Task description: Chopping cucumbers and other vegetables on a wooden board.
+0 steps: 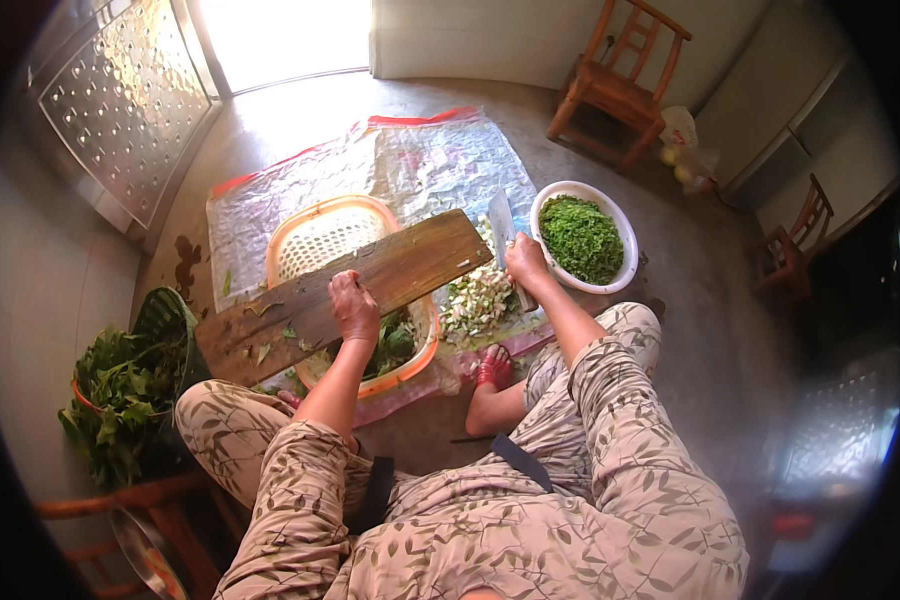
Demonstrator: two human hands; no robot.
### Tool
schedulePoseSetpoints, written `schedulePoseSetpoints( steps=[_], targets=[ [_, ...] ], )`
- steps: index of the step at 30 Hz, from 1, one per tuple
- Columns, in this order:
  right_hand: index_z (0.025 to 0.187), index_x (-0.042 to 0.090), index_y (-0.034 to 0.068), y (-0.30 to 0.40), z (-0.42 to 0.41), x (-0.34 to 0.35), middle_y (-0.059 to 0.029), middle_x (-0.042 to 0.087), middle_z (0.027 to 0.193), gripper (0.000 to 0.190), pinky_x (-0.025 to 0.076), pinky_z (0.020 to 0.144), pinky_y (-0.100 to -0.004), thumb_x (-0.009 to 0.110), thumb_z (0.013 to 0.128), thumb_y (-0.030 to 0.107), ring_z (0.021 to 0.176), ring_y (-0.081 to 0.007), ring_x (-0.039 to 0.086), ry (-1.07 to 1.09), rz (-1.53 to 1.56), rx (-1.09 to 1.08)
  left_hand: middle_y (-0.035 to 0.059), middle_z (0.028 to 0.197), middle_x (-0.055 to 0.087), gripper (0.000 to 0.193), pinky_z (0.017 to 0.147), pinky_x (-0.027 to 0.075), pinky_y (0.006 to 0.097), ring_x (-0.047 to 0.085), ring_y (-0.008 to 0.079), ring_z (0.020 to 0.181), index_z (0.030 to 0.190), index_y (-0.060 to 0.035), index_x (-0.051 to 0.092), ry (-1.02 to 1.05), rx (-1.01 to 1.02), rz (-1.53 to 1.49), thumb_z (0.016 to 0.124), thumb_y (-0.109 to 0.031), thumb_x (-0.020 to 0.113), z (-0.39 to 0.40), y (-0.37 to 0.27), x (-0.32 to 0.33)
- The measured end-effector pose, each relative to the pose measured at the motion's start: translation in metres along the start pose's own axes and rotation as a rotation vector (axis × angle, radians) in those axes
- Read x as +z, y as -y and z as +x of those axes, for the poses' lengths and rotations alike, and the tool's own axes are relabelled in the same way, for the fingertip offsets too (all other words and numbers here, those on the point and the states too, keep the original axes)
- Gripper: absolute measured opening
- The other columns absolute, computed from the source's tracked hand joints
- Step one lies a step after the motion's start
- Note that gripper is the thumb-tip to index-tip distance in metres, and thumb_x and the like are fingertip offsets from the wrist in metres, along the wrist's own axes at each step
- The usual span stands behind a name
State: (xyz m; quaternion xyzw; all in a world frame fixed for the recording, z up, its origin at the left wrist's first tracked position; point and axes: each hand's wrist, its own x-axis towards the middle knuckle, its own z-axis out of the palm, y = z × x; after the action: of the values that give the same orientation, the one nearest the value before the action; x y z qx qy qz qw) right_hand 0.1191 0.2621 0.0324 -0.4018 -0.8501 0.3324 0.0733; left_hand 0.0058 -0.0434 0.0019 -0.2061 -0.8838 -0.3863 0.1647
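A long wooden board (pixel 412 262) lies slanted across an orange-rimmed plastic basket (pixel 276 244), with leaf scraps on its left part. My left hand (pixel 355 306) rests on the board near its middle, fingers curled; whether it holds something small is hidden. My right hand (pixel 526 261) grips a cleaver (pixel 502 221) just past the board's right end, its blade pointing away from me. Chopped pale and green vegetable pieces (pixel 476 304) are heaped on the plastic sheet beneath. Leafy greens (pixel 391 345) show in the near part of the basket.
A white basin (pixel 630 259) of finely chopped greens stands at the right. The crinkled plastic sheet (pixel 435 165) covers the floor ahead. At the left, a green basket (pixel 166 311) tips beside more leaves (pixel 124 409). A wooden chair (pixel 619 94) stands at the back right.
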Motion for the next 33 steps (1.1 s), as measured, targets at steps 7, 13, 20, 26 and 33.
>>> schedulePoseSetpoints(
  steps=[7,13,20,26,33],
  targets=[
    [0.09,0.05,-0.001,0.05,-0.058,-0.002,-0.0099,0.058,0.059,0.013,0.043,0.035,-0.0312,0.056,0.087,0.011,0.04,-0.0169,0.055,0.059,0.478,0.009,0.0144,0.092,0.049,0.016,0.084,0.039,0.0414,0.047,0.0332,0.093,0.09,-0.0031,0.048,-0.01,-0.003,0.018,0.076,0.003,0.05,0.002,-0.007,0.0],
    [0.089,0.048,0.001,0.025,-0.061,0.018,-0.0118,0.058,0.055,0.011,0.043,0.032,-0.0341,0.054,0.087,0.011,0.038,-0.0195,0.056,0.179,0.524,-0.045,0.0143,0.091,0.048,0.014,0.084,0.039,0.0416,0.047,0.0331,0.093,0.09,-0.0033,0.048,0.011,-0.01,0.019,0.077,0.002,0.05,0.002,-0.008,-0.003],
    [0.101,0.048,0.002,0.003,-0.039,-0.005,-0.0202,0.062,0.07,0.026,0.05,0.051,-0.0439,0.058,0.084,0.018,0.059,-0.0326,0.062,-0.145,0.124,-0.003,0.014,0.091,0.049,0.014,0.083,0.039,0.0412,0.047,0.0325,0.093,0.091,-0.0033,0.049,-0.031,0.008,-0.011,0.078,0.001,0.052,0.001,-0.003,0.001],
    [0.11,0.049,0.008,0.004,-0.046,0.012,-0.023,0.063,0.096,0.034,0.049,0.08,-0.0484,0.055,0.077,0.014,0.093,-0.0399,0.062,-0.001,-0.311,-0.13,0.0139,0.09,0.049,0.015,0.083,0.039,0.0411,0.047,0.0323,0.092,0.091,-0.0035,0.049,-0.013,0.003,0.006,0.077,0.001,0.053,0.002,-0.002,0.005],
    [0.1,0.057,0.01,0.007,-0.047,0.004,-0.0199,0.064,0.097,0.022,0.05,0.08,-0.0468,0.052,0.079,0.015,0.092,-0.0389,0.062,0.029,-0.361,-0.168,0.0136,0.09,0.049,0.014,0.083,0.039,0.0413,0.048,0.0323,0.093,0.09,-0.0036,0.049,-0.001,-0.019,0.007,0.078,0.0,0.053,0.001,-0.005,0.001]
  ],
)
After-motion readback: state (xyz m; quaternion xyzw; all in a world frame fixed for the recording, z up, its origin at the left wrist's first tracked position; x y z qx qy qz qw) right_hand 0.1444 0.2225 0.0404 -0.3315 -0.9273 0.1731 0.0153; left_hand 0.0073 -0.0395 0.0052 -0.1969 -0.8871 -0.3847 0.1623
